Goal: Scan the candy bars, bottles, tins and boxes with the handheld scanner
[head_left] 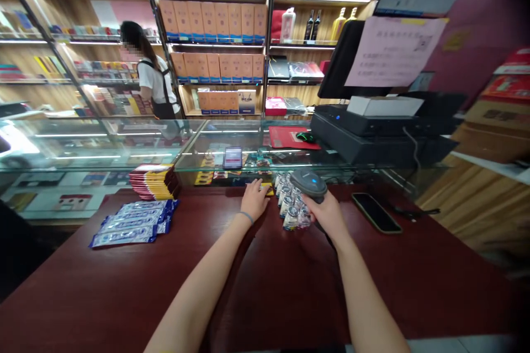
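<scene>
My right hand (pixel 325 214) is wrapped around the handle of a dark grey barcode scanner (pixel 308 185). The scanner's head is over a cluster of small clear bottles with silvery tops (pixel 290 204), partly covering them. Left of these bottles, my left hand (pixel 254 199) rests with its fingers stretched forward at a small yellow packet (pixel 269 190), mostly hidden by the fingers. Farther left lie several blue and white long packets (pixel 132 222), overlapping each other. Behind them stands a stack of red and yellow packs (pixel 154 181).
A phone (pixel 376 213) lies on the dark red wooden counter (pixel 281 287) at right. Beyond is a glass display case (pixel 194 143) with a red mat (pixel 285 137) and a black cash-register unit (pixel 372 132). A person (pixel 155 77) stands by the shelves.
</scene>
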`<action>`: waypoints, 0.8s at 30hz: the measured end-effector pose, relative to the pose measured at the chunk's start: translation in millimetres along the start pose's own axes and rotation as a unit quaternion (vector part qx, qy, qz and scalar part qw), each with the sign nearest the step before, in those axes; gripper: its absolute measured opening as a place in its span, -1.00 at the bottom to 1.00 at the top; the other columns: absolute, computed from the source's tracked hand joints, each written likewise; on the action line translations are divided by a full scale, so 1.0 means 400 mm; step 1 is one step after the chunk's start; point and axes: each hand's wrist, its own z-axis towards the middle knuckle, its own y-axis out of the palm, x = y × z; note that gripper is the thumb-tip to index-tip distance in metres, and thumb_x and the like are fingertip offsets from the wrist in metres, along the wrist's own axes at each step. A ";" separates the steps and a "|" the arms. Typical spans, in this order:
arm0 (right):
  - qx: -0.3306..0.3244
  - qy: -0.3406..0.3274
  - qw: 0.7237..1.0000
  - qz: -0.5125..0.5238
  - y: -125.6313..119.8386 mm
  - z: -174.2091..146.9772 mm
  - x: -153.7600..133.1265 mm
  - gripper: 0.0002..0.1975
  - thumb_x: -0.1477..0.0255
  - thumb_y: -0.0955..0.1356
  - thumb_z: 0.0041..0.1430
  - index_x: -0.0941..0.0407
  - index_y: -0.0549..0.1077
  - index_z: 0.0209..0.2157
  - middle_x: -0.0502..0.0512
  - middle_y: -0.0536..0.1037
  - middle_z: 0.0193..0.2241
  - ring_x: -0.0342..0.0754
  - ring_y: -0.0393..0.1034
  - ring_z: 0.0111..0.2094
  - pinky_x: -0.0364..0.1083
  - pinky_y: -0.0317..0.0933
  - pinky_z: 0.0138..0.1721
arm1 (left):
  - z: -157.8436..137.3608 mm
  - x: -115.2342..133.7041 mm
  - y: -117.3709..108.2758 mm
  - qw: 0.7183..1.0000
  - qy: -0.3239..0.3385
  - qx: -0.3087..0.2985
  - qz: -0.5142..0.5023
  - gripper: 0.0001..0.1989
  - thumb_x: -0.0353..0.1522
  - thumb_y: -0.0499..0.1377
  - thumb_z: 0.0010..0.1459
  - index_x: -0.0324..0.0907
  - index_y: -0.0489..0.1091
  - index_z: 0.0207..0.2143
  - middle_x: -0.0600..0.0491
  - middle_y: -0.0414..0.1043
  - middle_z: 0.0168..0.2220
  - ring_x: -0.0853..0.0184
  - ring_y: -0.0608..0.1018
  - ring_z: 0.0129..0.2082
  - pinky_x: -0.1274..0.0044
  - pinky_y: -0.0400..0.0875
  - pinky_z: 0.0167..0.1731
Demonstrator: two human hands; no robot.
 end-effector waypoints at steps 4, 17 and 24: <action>0.001 0.027 0.999 0.036 -0.001 -0.001 -0.004 -0.64 0.10 0.45 0.07 0.05 0.46 -0.21 -0.06 0.50 -0.64 -0.05 0.30 -0.72 -0.08 0.21 -0.61 | 0.010 -0.011 0.037 0.997 -0.035 -0.023 0.057 -0.57 -0.29 0.33 0.13 0.06 0.49 0.08 -0.14 0.31 0.32 -0.12 0.16 0.42 -0.04 -0.17 0.39; 0.014 0.038 0.999 0.028 0.004 -0.005 -0.003 -0.66 0.10 0.44 0.06 0.05 0.44 -0.28 -0.04 0.52 -0.62 -0.05 0.32 -0.71 -0.07 0.23 -0.61 | 0.004 0.040 0.003 0.995 -0.057 -0.066 0.055 -0.84 -0.29 0.30 0.22 -0.01 0.57 -0.13 -0.13 0.56 0.02 0.00 0.47 0.17 0.25 0.20 0.22; 0.013 0.033 0.999 0.036 0.006 -0.006 -0.009 -0.68 0.11 0.45 0.06 0.03 0.42 -0.30 -0.07 0.47 -0.66 -0.04 0.33 -0.72 -0.06 0.26 -0.60 | -0.009 0.060 -0.058 0.985 -0.139 0.089 -0.059 -0.82 -0.20 0.24 0.29 -0.04 0.53 -0.14 -0.04 0.54 -0.39 0.17 0.59 -0.23 0.53 0.28 -0.23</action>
